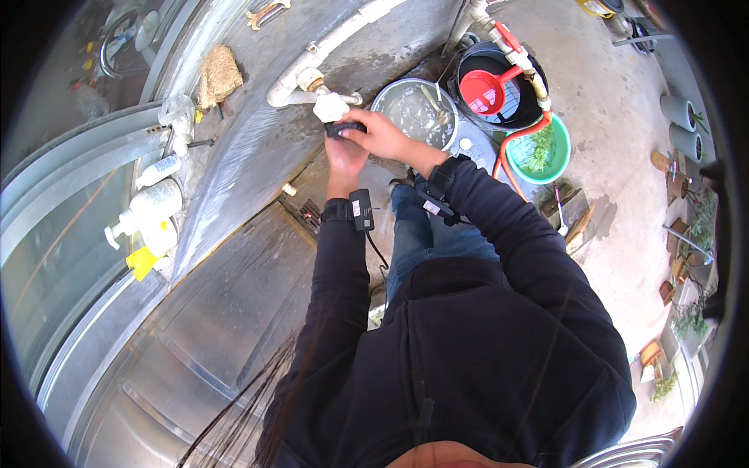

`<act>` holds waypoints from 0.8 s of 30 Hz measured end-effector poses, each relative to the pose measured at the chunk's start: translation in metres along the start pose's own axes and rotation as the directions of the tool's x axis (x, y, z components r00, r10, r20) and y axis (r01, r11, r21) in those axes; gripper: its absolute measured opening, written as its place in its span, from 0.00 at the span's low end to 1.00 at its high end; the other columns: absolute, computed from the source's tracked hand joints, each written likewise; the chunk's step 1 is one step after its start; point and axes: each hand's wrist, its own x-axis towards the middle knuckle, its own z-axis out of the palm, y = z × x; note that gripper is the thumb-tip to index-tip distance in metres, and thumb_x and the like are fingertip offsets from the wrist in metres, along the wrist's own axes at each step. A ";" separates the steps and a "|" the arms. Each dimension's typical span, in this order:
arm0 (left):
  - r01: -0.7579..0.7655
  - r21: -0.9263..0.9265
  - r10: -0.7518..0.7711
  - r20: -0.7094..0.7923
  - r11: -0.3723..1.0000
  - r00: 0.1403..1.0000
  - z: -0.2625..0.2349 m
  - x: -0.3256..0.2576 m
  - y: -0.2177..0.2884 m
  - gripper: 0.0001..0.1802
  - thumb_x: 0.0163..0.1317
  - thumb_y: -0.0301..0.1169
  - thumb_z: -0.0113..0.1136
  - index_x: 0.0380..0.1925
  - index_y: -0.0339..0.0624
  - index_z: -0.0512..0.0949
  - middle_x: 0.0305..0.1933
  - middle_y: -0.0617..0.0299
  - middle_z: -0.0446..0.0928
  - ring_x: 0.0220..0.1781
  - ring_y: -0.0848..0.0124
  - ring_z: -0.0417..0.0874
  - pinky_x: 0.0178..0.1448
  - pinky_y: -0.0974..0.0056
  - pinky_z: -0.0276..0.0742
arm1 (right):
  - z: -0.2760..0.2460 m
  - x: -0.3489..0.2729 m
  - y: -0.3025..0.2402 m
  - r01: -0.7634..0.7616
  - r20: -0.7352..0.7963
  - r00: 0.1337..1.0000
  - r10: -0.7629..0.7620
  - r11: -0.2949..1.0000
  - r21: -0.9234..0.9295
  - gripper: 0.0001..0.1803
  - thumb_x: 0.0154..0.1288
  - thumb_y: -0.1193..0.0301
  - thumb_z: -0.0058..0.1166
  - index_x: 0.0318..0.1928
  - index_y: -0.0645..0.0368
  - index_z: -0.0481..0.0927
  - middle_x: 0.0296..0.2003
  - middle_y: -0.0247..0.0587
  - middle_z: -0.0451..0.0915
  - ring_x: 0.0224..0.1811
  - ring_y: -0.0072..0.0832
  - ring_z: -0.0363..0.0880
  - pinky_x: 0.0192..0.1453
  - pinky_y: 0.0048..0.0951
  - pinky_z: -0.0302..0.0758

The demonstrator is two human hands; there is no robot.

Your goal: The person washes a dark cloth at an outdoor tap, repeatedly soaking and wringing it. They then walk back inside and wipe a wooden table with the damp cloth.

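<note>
Black and compact, the object [346, 129] lies in the upper centre of the frame, just below the white fitting [331, 108] at the end of the pipe [337, 37]. I read the hands as follows. Right hand [384, 137]: fingers and thumb closed around the object from the right. Left hand [346, 156]: raised to its lower side, fingers largely concealed; I cannot tell whether it grips or merely supports. Whether water is running, I cannot tell either.

For the step in hand, which I judge to be working the object at the fitting:
1. Secure it with one hand; turn it with the other.
2. Avoid knocking the fitting with the knuckles.
3. Keep the wrist unit [361, 210] below the hands clear of splashes.
4. Guard against a slip toward the metal basin [412, 80], right of the hands.
</note>
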 end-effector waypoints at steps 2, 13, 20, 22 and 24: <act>-0.086 0.094 0.084 0.032 0.992 0.996 0.008 0.003 -0.002 0.23 0.69 0.50 0.41 0.51 0.47 0.73 0.51 0.62 0.78 0.55 0.64 0.78 0.61 0.55 0.73 | 0.001 -0.001 0.000 0.107 0.034 0.993 -0.109 0.992 0.073 0.13 0.64 0.72 0.56 0.49 0.58 0.78 0.40 0.49 0.82 0.43 0.42 0.82 0.48 0.34 0.77; -0.001 0.701 0.023 -0.022 0.713 1.000 0.053 -0.012 0.002 0.27 0.55 0.18 0.63 0.57 0.36 0.69 0.53 0.57 0.77 0.55 0.66 0.79 0.59 0.60 0.75 | -0.039 0.031 0.025 -0.509 0.066 0.821 0.567 0.674 0.535 0.27 0.65 0.58 0.60 0.59 0.58 0.73 0.50 0.45 0.78 0.50 0.32 0.76 0.52 0.31 0.75; -0.114 0.969 0.249 0.057 0.221 0.967 0.052 0.000 -0.001 0.38 0.40 0.23 0.77 0.54 0.38 0.71 0.49 0.60 0.77 0.51 0.69 0.79 0.53 0.63 0.75 | -0.022 0.034 0.021 -0.224 -0.042 0.965 0.258 0.899 0.376 0.10 0.68 0.72 0.55 0.48 0.61 0.80 0.42 0.36 0.82 0.46 0.24 0.77 0.53 0.26 0.73; -0.238 0.955 0.249 0.191 0.176 0.949 0.044 0.008 0.004 0.36 0.41 0.25 0.76 0.53 0.38 0.72 0.49 0.60 0.77 0.51 0.67 0.79 0.54 0.62 0.75 | -0.023 0.033 0.020 -0.227 0.017 0.969 0.246 0.860 0.456 0.11 0.69 0.71 0.54 0.49 0.60 0.79 0.42 0.35 0.81 0.46 0.22 0.77 0.54 0.26 0.73; -0.307 0.951 0.262 0.287 0.041 0.922 0.035 0.015 0.010 0.33 0.43 0.26 0.74 0.52 0.38 0.72 0.49 0.57 0.77 0.51 0.62 0.80 0.55 0.61 0.75 | -0.029 0.031 0.016 -0.241 0.074 0.967 0.243 0.786 0.569 0.11 0.71 0.69 0.53 0.49 0.59 0.80 0.43 0.35 0.81 0.47 0.23 0.77 0.56 0.27 0.72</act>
